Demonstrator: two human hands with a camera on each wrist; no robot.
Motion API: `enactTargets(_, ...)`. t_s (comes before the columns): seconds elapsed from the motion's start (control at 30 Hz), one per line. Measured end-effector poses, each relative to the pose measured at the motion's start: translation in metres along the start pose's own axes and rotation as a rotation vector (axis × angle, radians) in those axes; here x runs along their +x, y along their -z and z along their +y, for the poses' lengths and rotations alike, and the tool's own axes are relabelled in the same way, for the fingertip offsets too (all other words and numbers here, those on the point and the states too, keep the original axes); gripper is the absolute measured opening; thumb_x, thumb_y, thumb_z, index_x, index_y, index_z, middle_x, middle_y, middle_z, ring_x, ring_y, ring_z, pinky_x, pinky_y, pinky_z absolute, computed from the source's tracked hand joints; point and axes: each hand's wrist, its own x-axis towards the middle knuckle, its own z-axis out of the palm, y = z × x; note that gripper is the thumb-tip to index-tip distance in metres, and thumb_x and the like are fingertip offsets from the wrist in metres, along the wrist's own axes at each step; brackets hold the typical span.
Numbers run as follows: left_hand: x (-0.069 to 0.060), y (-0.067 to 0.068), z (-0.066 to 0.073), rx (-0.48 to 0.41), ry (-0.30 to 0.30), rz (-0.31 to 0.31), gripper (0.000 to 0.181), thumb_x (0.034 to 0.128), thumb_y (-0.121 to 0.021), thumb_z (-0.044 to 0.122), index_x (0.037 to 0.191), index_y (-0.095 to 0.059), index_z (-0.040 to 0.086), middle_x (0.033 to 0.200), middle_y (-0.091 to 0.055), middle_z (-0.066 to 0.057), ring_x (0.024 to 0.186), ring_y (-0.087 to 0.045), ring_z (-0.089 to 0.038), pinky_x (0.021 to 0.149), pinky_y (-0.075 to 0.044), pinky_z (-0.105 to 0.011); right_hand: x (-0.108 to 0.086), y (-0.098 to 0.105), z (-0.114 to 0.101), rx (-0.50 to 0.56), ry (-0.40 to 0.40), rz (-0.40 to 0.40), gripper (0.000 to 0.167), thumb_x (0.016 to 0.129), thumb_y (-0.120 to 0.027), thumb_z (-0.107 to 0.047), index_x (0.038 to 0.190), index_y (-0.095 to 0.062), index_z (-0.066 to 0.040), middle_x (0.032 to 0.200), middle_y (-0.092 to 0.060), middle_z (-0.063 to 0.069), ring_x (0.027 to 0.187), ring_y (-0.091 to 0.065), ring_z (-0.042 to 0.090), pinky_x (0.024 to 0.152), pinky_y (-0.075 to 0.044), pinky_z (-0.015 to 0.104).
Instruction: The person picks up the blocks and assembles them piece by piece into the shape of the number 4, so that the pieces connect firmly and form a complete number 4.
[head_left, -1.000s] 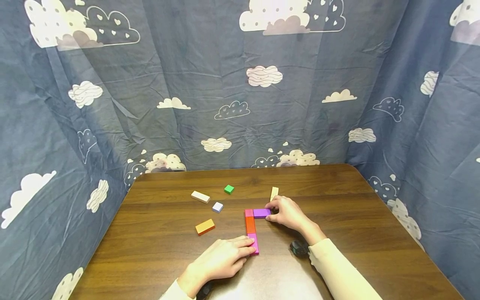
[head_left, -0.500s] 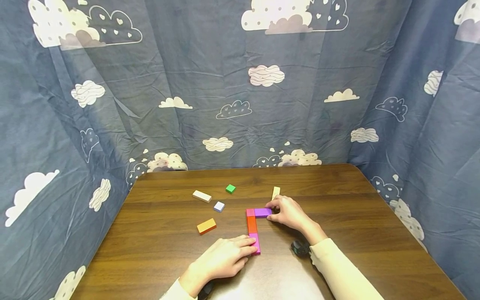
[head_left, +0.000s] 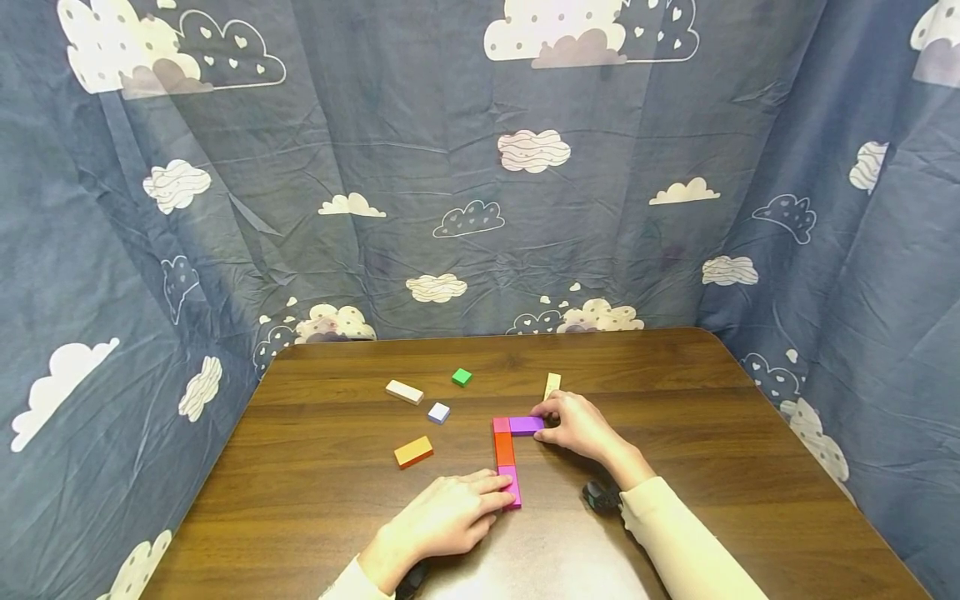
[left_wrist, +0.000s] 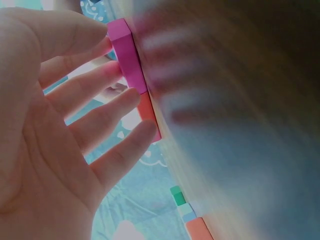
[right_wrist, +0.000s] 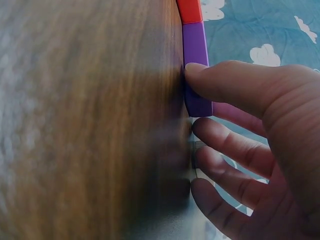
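Head view: bright, mostly crisp. Pale glare on tabletop (head_left: 555,550) near six o'clock; curtain (head_left: 390,117) prints almost blown out at ten. Left wrist: hazy, curtain washed cyan. Palm of left hand (left_wrist: 55,130) shaded; blurred finger-like streaks on tabletop toward twelve, murk at two, milky sheen at four. Right wrist: dimmer; tabletop soft toward nine, dark shadow at six beside right hand (right_wrist: 295,130).

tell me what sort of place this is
Probably an indoor table nook screened off with cloth: a wood-grain table, a blue cloud-print curtain along its far edge and both sides, and small coloured blocks on the tabletop.
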Motion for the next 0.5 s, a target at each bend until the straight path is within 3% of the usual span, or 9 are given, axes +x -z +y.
enactTargets(0.5,0.0009,0.0044,-0.0022,-0.02,0.025,-0.006,0.035,0.095,-0.067,0.023,0.129,-0.069,0.021,0.139,-0.061,-0.006,0.126,-0.059,-0.024,0.092,-0.055,-0.039,-0.0017,0.0068,-0.0012,0.061,-0.02,-0.014,0.035,0.075,-0.088,-0.028,0.107,-0.078,-0.017,0.096,-0.068,-0.003,0.086,-0.064,0.015,0.076,-0.05,0.036)
